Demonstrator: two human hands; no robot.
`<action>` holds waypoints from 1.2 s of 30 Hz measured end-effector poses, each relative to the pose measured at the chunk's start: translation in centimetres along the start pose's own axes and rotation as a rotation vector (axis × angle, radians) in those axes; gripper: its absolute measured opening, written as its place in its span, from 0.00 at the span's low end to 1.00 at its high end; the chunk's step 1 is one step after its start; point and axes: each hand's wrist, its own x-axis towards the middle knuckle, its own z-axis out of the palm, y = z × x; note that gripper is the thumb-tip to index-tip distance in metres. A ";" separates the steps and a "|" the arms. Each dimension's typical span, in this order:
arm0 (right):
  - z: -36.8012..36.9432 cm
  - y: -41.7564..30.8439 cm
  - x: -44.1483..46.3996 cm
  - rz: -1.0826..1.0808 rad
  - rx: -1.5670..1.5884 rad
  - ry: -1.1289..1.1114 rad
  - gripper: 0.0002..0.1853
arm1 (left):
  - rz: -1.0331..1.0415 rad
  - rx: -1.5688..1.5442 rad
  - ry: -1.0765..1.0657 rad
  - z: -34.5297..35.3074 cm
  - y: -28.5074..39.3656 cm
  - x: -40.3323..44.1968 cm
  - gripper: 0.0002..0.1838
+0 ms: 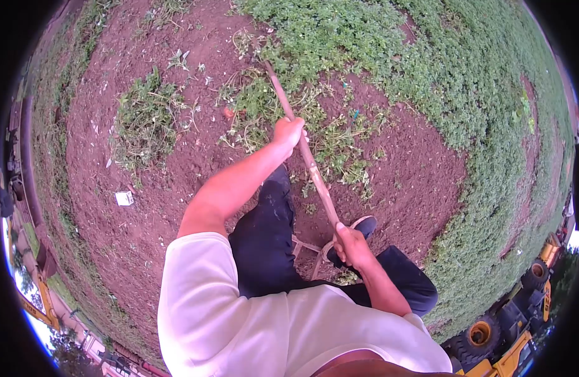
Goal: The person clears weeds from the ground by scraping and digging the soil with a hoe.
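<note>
Both my hands are wrapped round a long wooden tool handle, which runs slantwise from near my lap to the edge of the green plants. My left hand grips it farther up, toward the far end. Closer to my body, my right hand is closed round its near end. The tool's head cannot be made out among the leaves at the far end. Pulled or cut weeds lie loose on the soil beside and under the handle.
A heap of wilted weeds lies on bare soil to the left, with a small white box below it. Dense low plants cover the right. A wooden frame shows between my legs. Yellow machinery stands at lower right.
</note>
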 end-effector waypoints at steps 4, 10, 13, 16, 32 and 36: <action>1.5 -0.3 1.3 -0.007 0.141 -0.010 0.28 | 0.099 -0.074 0.218 0.6 4.1 7.7 0.13; -1.3 2.2 -7.3 0.160 0.112 0.054 0.26 | 0.065 0.422 0.417 6.8 -3.1 1.9 0.22; -3.3 8.2 -12.1 0.187 0.239 0.080 0.27 | -0.013 0.555 0.328 11.5 -8.5 -4.3 0.21; -3.4 7.5 -16.3 0.126 0.274 0.174 0.27 | 0.038 0.473 0.331 13.6 -12.2 -5.5 0.20; -1.7 -4.6 1.3 -0.006 0.215 -0.021 0.26 | 0.154 -0.140 0.233 5.6 5.0 6.4 0.09; -6.1 3.3 -3.4 0.180 0.231 0.081 0.26 | 0.088 0.102 0.356 11.6 -7.6 4.5 0.14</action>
